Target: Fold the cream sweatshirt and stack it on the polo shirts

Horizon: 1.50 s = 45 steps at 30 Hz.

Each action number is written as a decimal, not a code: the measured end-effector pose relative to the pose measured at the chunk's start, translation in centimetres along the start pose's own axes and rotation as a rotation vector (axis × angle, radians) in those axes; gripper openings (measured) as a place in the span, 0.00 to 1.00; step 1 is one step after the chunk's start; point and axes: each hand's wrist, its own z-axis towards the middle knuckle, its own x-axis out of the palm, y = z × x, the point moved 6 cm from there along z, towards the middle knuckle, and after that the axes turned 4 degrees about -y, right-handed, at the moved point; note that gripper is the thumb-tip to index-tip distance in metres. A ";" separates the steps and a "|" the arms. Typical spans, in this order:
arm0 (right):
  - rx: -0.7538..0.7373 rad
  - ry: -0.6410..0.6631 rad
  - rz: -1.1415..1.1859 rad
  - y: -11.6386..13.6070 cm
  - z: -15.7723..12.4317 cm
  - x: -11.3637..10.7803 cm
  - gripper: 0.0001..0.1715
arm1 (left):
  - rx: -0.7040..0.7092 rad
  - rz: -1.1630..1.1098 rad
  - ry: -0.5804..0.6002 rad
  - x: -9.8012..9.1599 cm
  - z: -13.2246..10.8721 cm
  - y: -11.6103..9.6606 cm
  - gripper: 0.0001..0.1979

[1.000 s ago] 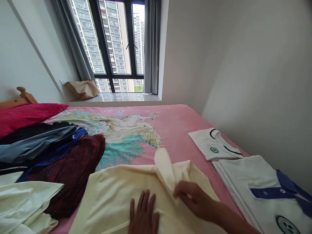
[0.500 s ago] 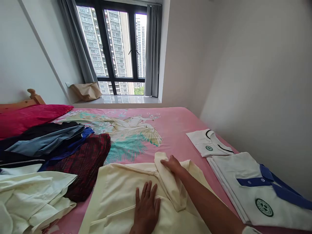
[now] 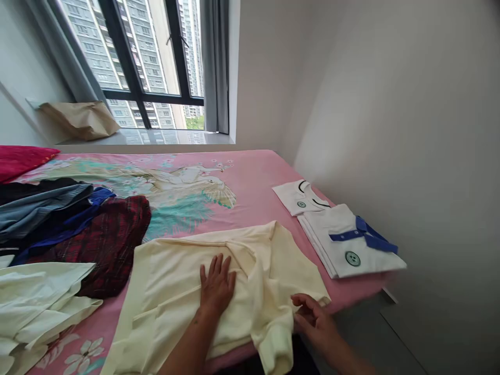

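Observation:
A pale yellow shirt (image 3: 175, 291) lies spread on the pink bed (image 3: 250, 182), its sleeve hanging over the near edge. My left hand (image 3: 216, 285) presses flat on the middle of the shirt, fingers spread. Near the bed's front edge, my right hand (image 3: 314, 320) touches the shirt's lower right hem with fingers loosely curled; whether it pinches the cloth is unclear.
Two folded white shirts lie at the right: one with a blue collar (image 3: 351, 247), a smaller one (image 3: 299, 197) behind it. A heap of dark, red plaid and blue clothes (image 3: 78, 229) lies left, pale garments (image 3: 35, 297) below. A brown paper bag (image 3: 80, 119) sits on the windowsill.
My right hand has left the folded-over sleeve at the shirt's top and moved down to the lower right hem. The view has shifted right and back. My left hand stays pressed on the shirt.

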 end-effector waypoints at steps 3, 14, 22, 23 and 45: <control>0.316 -0.160 0.177 -7.8 -4.6 0.8 0.40 | -0.002 -0.041 0.009 -0.1 0.2 -0.3 0.25; 0.157 -0.007 0.282 -6.0 -7.1 5.5 0.45 | -0.141 -0.588 -0.067 -4.3 -6.1 -1.7 0.22; -0.028 0.261 0.442 2.1 -12.2 6.0 0.27 | -0.726 -1.576 0.256 -2.2 -20.7 -6.0 0.28; -0.030 0.269 0.469 2.4 -12.7 6.1 0.26 | -0.771 -1.623 0.296 -2.2 -21.1 -6.6 0.29; 0.358 0.229 0.933 2.5 -6.4 9.4 0.27 | -0.871 -1.728 0.394 -5.6 -22.2 -4.6 0.16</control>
